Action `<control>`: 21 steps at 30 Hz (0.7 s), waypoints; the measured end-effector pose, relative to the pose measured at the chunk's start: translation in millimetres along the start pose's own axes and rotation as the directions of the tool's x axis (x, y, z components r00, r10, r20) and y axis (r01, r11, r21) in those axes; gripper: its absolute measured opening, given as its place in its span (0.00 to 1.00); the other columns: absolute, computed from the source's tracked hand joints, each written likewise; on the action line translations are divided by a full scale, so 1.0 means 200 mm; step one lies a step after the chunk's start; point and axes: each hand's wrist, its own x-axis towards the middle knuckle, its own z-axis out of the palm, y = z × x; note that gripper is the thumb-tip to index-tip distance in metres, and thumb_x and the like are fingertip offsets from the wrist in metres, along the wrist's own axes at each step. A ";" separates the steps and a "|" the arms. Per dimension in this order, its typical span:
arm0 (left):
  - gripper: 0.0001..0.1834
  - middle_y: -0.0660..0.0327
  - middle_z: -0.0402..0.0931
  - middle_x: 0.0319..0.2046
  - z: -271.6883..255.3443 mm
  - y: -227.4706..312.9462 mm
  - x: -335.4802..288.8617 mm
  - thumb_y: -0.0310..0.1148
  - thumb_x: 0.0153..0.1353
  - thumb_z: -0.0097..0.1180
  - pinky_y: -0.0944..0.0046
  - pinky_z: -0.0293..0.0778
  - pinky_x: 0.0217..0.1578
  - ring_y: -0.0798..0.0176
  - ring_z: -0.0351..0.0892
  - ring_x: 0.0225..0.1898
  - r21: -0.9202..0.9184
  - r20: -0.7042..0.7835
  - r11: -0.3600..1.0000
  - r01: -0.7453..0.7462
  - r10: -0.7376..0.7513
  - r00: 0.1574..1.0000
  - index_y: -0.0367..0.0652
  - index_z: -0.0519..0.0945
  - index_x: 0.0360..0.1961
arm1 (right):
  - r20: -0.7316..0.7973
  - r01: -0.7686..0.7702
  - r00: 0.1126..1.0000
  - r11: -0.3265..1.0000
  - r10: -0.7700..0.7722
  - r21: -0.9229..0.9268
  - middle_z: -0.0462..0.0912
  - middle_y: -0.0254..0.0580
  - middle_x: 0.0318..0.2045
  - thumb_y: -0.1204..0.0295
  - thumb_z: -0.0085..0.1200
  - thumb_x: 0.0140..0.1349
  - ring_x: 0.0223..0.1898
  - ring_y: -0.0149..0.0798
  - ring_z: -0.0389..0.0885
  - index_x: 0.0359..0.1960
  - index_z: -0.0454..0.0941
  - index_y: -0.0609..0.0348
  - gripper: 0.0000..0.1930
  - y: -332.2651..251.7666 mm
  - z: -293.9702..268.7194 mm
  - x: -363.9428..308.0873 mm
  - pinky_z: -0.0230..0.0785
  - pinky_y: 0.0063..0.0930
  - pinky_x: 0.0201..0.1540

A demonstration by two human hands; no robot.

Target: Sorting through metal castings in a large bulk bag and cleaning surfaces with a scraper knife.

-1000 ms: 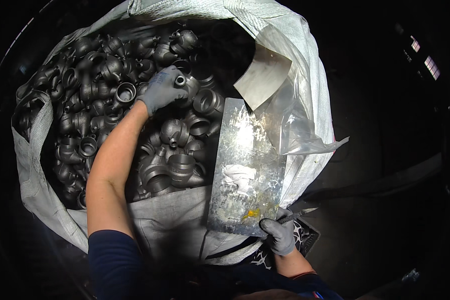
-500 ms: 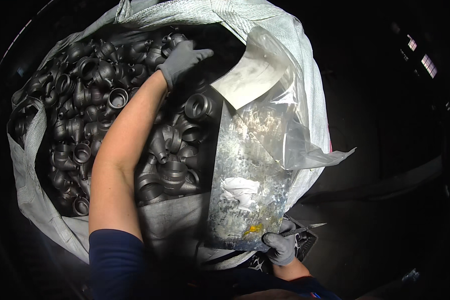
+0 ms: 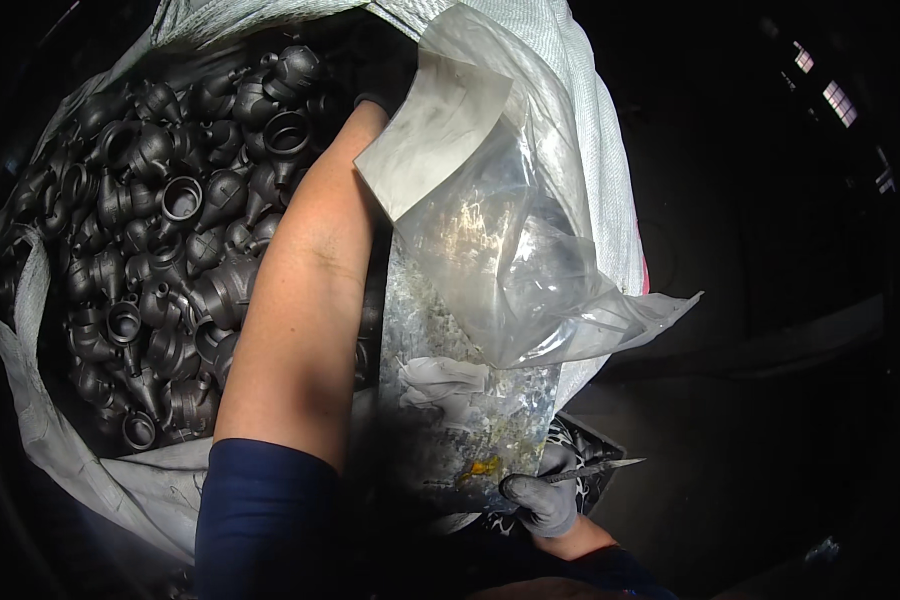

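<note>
My left hand [image 3: 370,103] is deep in the far side of the big sack; only its grey glove cuff shows, its fingers lost in shadow behind a bent pale sheet. Around my left arm lie dark cast-metal fittings [image 3: 182,200] with round open ends. At the lower right my grey-gloved right hand [image 3: 545,500] is closed, its thumb over the near edge of a smeared flat board [image 3: 440,440]. A slim pointed tool [image 3: 600,468] also sticks out of this hand toward the right. On the board sit a white paste [image 3: 440,378] and a small yellow-orange dab [image 3: 482,468].
The white woven sack [image 3: 610,180] surrounds the fittings, its rim folded outward. Clear plastic film [image 3: 540,290] and the pale bent sheet [image 3: 440,130] cover the board's far part. A dark tray-like edge [image 3: 600,450] shows beyond my right hand.
My left hand has gone from above the fittings down into the sack's dark far side. The view has shifted, and the film covers more of the board. My right hand keeps its hold.
</note>
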 end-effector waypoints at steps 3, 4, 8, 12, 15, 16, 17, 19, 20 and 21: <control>0.10 0.62 0.78 0.36 0.04 0.00 -0.11 0.26 0.60 0.52 0.69 0.73 0.33 0.67 0.78 0.35 -0.110 -0.059 0.994 0.001 -0.008 0.998 0.40 0.77 0.44 | 0.071 -0.063 0.995 0.998 0.065 -0.028 0.76 0.35 0.20 0.70 0.57 0.56 0.21 0.26 0.69 0.37 0.78 0.73 0.14 -0.04 -0.04 0.01 0.62 0.21 0.26; 0.10 0.62 0.78 0.37 0.02 0.02 -0.14 0.26 0.60 0.52 0.69 0.73 0.33 0.67 0.78 0.35 -0.144 -0.085 0.990 0.001 -0.013 0.996 0.40 0.77 0.44 | 0.074 -0.045 0.996 0.999 0.046 -0.013 0.75 0.34 0.20 0.70 0.56 0.57 0.21 0.26 0.69 0.36 0.77 0.73 0.14 -0.04 -0.05 0.00 0.61 0.21 0.26; 0.11 0.61 0.78 0.38 -0.09 0.02 -0.36 0.25 0.60 0.52 0.67 0.73 0.33 0.66 0.78 0.36 -0.285 -0.145 0.959 -0.013 -0.030 0.989 0.41 0.77 0.44 | 0.021 0.022 1.000 1.000 -0.022 -0.005 0.79 0.41 0.23 0.69 0.56 0.53 0.20 0.29 0.72 0.37 0.78 0.74 0.17 0.02 0.00 0.01 0.63 0.20 0.24; 0.10 0.61 0.78 0.40 -0.37 0.07 -0.52 0.26 0.61 0.51 0.69 0.74 0.39 0.67 0.77 0.41 -0.464 -0.172 0.886 -0.016 -0.072 0.982 0.41 0.77 0.44 | -0.007 -0.037 0.999 0.997 0.038 0.068 0.80 0.44 0.22 0.69 0.56 0.48 0.16 0.29 0.71 0.37 0.77 0.75 0.19 -0.03 0.07 0.02 0.60 0.19 0.18; 0.13 0.60 0.78 0.37 -0.58 0.20 -0.78 0.30 0.62 0.54 0.72 0.74 0.37 0.69 0.77 0.34 -0.238 -0.209 0.971 0.003 -0.054 0.976 0.35 0.77 0.46 | -0.051 -0.025 0.998 0.995 0.030 0.098 0.78 0.42 0.20 0.69 0.57 0.47 0.14 0.28 0.69 0.37 0.77 0.76 0.20 -0.06 0.13 0.03 0.57 0.18 0.16; 0.14 0.60 0.78 0.38 -0.63 0.25 -0.91 0.31 0.62 0.54 0.72 0.74 0.38 0.69 0.77 0.35 -0.081 -0.214 0.997 0.001 -0.019 0.977 0.34 0.77 0.46 | -0.078 -0.010 0.997 0.996 0.017 0.083 0.78 0.42 0.20 0.68 0.57 0.47 0.14 0.27 0.68 0.37 0.77 0.75 0.20 -0.05 0.11 0.04 0.55 0.18 0.15; 0.15 0.60 0.78 0.38 -0.69 0.27 -1.05 0.32 0.63 0.54 0.71 0.73 0.40 0.69 0.77 0.35 0.075 -0.212 0.997 0.004 0.012 0.977 0.34 0.77 0.47 | -0.108 0.002 0.994 0.998 0.005 0.067 0.78 0.41 0.19 0.67 0.58 0.46 0.13 0.27 0.67 0.37 0.77 0.75 0.21 -0.03 0.10 0.04 0.54 0.18 0.15; 0.20 0.58 0.77 0.43 -0.86 0.32 -1.30 0.37 0.63 0.54 0.68 0.71 0.46 0.69 0.75 0.44 0.142 -0.088 0.985 0.097 -0.085 0.993 0.31 0.75 0.49 | -0.031 -0.034 0.999 0.997 0.036 0.063 0.81 0.45 0.24 0.66 0.58 0.46 0.18 0.31 0.74 0.40 0.76 0.76 0.23 -0.03 0.06 0.04 0.64 0.20 0.20; 0.20 0.58 0.78 0.42 -0.88 0.39 -1.40 0.36 0.62 0.54 0.69 0.71 0.45 0.69 0.75 0.43 0.141 -0.045 0.984 0.107 -0.102 0.994 0.31 0.75 0.48 | -0.045 -0.021 0.999 0.991 0.027 0.129 0.82 0.48 0.28 0.67 0.58 0.45 0.22 0.34 0.78 0.41 0.75 0.77 0.24 -0.01 0.06 0.05 0.69 0.23 0.25; 0.19 0.58 0.78 0.41 -0.89 0.47 -1.48 0.35 0.60 0.55 0.69 0.71 0.44 0.69 0.75 0.42 0.129 0.007 0.985 0.118 -0.120 0.993 0.30 0.76 0.48 | -0.072 -0.003 0.997 0.982 0.017 0.188 0.82 0.51 0.32 0.67 0.57 0.45 0.27 0.37 0.81 0.43 0.75 0.77 0.25 0.01 0.04 0.06 0.74 0.26 0.31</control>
